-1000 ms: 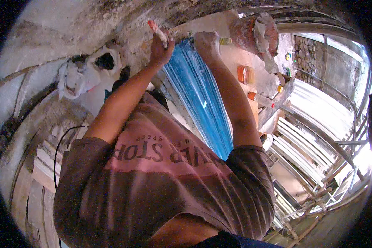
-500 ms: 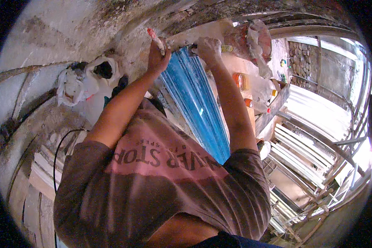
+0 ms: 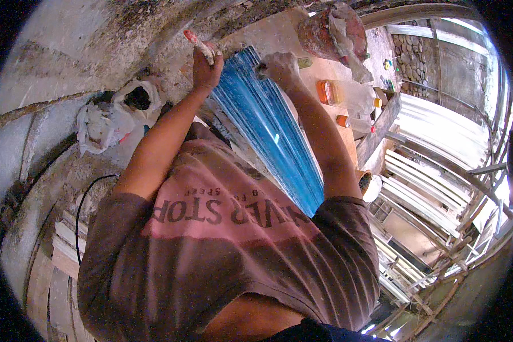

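Right side: white lengths [image 3: 419,199], many, laid side by side, apparently to store flat; they overlap too much for a count.

Bench board [image 3: 288,28]: one, pale tan, bearing the work and its supplies.

Blue grooved piece [image 3: 268,122]: one, long, lying aslant in front of the torso, its far end between the two hands. The lie seems chosen so both arms reach that end, with the grooves running away from the body.

Red bucket [image 3: 313,34]: one, smeared whitish, past the right hand; probably set there for reach without crowding the blue piece.

Whitish sacks [image 3: 100,134]: two, left of the left arm, one with a dark open mouth; well apart from the work, likely out of its way.

Bottles [image 3: 329,92]: two, orange liquid low in each, one cap yellow, one red; right of the right forearm [image 3: 322,128], presumably clear of the elbow.

Hands: two. Left hand [image 3: 208,71] grips one red-tipped stick [image 3: 196,43], tip pointing up and off the blue surface, perhaps to spare it. Whether its fingers touch the blue edge, the view is too coarse to say. Right hand [image 3: 282,69] is curled tight round one dark-ended tool [image 3: 261,69], at the far right edge, seemingly for firm control.
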A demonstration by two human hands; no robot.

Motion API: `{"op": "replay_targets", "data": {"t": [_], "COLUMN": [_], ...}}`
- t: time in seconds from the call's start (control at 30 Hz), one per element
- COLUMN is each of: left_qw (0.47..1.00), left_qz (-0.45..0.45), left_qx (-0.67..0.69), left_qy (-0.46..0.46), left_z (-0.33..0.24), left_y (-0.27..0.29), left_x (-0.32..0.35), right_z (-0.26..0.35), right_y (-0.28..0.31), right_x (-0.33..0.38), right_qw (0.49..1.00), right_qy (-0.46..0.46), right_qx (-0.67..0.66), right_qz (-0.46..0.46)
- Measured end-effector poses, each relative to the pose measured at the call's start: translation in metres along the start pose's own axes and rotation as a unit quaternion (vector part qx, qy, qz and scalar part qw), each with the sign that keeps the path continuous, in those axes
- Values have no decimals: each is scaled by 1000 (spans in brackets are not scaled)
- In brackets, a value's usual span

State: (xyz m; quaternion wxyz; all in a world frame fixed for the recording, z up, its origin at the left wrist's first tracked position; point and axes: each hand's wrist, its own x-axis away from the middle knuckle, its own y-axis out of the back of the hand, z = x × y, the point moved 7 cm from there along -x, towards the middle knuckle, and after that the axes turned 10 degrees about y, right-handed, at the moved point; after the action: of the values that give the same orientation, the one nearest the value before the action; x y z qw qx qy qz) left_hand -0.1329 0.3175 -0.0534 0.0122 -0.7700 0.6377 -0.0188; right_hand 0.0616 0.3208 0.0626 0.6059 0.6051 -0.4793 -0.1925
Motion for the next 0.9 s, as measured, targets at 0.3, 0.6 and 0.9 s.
{"op": "replay_targets", "data": {"t": [0.3,0.6,0.9], "left_qw": [998,999,999], "left_qz": [15,5,-3], "left_qx": [16,-22,-29], "left_qy": [65,42,35], "left_z": [13,11,19], "left_y": [-1,1,4], "left_x": [-1,0,-3], "right_z": [2,-21,-18], "right_y": [-15,-30,-61], "right_x": [7,1,4], "right_qw": [997,995,993], "right_qy": [40,25,54], "right_qx": [0,-64,-84], "right_qz": [-62,73,69]}}
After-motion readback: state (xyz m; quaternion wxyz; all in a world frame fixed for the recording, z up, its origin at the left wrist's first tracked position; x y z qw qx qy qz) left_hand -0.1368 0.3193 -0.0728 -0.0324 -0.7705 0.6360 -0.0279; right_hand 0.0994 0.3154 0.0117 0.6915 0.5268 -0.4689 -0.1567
